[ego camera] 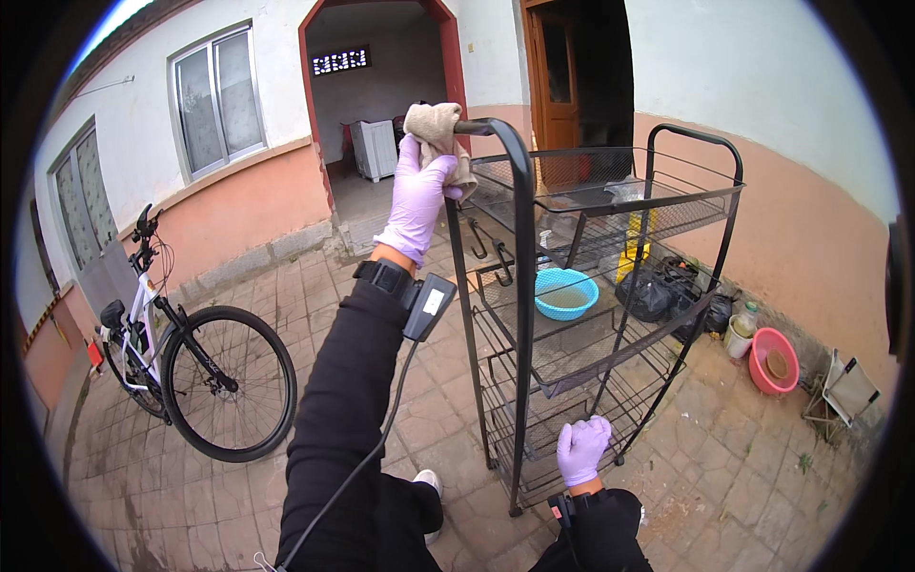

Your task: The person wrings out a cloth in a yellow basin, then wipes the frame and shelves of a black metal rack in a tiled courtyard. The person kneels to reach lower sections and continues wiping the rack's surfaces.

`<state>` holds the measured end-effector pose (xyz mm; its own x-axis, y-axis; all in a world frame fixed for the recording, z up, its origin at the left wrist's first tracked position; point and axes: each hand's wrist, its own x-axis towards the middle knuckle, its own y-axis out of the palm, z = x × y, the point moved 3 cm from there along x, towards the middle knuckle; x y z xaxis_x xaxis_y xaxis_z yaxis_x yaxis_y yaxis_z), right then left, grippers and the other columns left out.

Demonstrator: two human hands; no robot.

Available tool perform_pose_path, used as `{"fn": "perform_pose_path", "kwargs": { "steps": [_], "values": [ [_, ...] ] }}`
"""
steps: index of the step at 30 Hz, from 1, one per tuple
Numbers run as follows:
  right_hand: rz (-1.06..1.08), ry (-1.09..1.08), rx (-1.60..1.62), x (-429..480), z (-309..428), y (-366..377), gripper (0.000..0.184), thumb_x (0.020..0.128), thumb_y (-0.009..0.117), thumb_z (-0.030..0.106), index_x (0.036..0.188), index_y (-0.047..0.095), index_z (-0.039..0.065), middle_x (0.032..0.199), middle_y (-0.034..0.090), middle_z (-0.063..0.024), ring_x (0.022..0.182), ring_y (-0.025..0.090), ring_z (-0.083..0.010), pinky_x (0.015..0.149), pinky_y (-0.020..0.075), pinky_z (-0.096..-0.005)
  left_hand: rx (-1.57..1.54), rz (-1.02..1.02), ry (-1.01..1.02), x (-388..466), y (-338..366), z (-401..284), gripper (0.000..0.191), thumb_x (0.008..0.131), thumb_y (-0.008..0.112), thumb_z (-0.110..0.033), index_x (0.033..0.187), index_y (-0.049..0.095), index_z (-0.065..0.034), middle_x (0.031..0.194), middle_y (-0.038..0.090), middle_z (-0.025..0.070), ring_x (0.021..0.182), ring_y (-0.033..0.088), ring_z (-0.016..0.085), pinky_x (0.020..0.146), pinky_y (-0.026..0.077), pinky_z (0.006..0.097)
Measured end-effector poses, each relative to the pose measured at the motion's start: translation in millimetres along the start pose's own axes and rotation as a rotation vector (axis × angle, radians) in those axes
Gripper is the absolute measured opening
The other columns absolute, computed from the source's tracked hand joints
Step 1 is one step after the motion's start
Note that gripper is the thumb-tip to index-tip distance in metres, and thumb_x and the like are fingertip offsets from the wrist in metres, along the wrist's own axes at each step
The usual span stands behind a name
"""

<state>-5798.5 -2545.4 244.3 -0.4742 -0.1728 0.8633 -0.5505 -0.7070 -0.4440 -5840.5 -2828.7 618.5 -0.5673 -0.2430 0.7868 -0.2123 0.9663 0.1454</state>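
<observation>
My left hand, in a lilac glove, grips a beige cloth wrapped over the top handle bar of a black metal rolling cart. The cart has several mesh and wire tiers and stands upright on the paving. Lower down, my right hand, gloved alike, is curled into a fist in front of the cart's bottom tiers; nothing shows in it. Black hooks hang at the cart's near side. Through the mesh appears a blue plastic basin with murky water.
A white bicycle stands on the left. Along the right wall are black rubbish bags, a white bucket, a pink basin and a folding stool. A white cabinet-like appliance is inside the archway.
</observation>
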Motion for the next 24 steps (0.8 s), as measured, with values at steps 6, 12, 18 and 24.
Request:
{"fn": "perform_pose_path", "kwargs": {
  "steps": [6, 12, 18, 24],
  "values": [
    [-0.014, -0.018, -0.006, -1, 0, -5, 0.029, 0.083, 0.061, 0.016, 0.057, 0.050, 0.009, 0.061, 0.050, -0.0095, 0.071, 0.051, -0.0321, 0.082, 0.0389, -0.0467, 0.016, 0.152, 0.039, -9, 17, -57, 0.031, 0.083, 0.059, -0.001, 0.114, 0.058, -0.0055, 0.096, 0.062, 0.0035, 0.071, 0.060, 0.008, 0.055, 0.052, 0.0212],
    [-0.036, 0.010, 0.012, -3, -1, -10, 0.031, 0.082, 0.062, 0.016, 0.055, 0.048, 0.010, 0.058, 0.049, -0.0084, 0.069, 0.050, -0.0313, 0.083, 0.0392, -0.0463, 0.268, 0.136, 0.272, -65, 52, -100, 0.025, 0.081, 0.059, 0.003, 0.105, 0.057, -0.0037, 0.096, 0.061, 0.0025, 0.084, 0.061, 0.009, 0.069, 0.052, 0.0236],
    [-0.041, 0.014, 0.003, -5, 0, -16, 0.030, 0.083, 0.061, 0.017, 0.057, 0.050, 0.009, 0.061, 0.052, -0.0077, 0.071, 0.052, -0.0304, 0.085, 0.0396, -0.0468, 0.535, 0.125, 0.426, -118, 69, -107, 0.028, 0.080, 0.064, 0.008, 0.106, 0.061, -0.0030, 0.090, 0.059, -0.0009, 0.081, 0.055, 0.006, 0.073, 0.049, 0.0231],
    [-0.006, 0.019, -0.048, 1, 1, -10, 0.029, 0.084, 0.060, 0.017, 0.058, 0.052, 0.008, 0.062, 0.054, -0.0091, 0.071, 0.052, -0.0314, 0.085, 0.0397, -0.0469, 0.795, 0.130, 0.646, -165, 78, -87, 0.038, 0.067, 0.070, 0.000, 0.104, 0.069, -0.0093, 0.105, 0.067, 0.0162, 0.089, 0.068, 0.036, 0.076, 0.056, 0.0380]
  ]
}}
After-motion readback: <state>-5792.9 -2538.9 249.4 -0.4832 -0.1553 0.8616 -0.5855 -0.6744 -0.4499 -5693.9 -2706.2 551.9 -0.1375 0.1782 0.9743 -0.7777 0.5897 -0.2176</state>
